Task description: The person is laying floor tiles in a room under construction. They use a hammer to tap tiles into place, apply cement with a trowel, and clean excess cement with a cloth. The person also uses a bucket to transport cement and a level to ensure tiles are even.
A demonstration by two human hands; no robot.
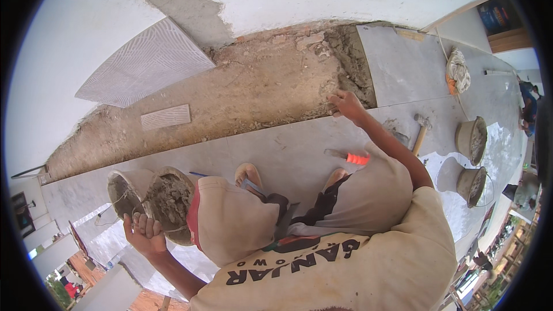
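My right hand reaches over the dug-out strip of bare ground, fingers loosely bent and apart. Its fingertips are beside the edge of the wet grey mortar, with nothing visible in them. My left hand is closed at the rim of a mortar-stained bucket. Against that bucket stands a second bucket of mortar. Between my knees and the strip lies a trowel with an orange-red grip. A hammer rests on the tiles right of my right forearm.
A large ridged-back tile leans by the white wall, with a small tile piece below it. Grey floor tiles border the strip. Two more buckets and a bundled cloth stand right. Other people are at far right.
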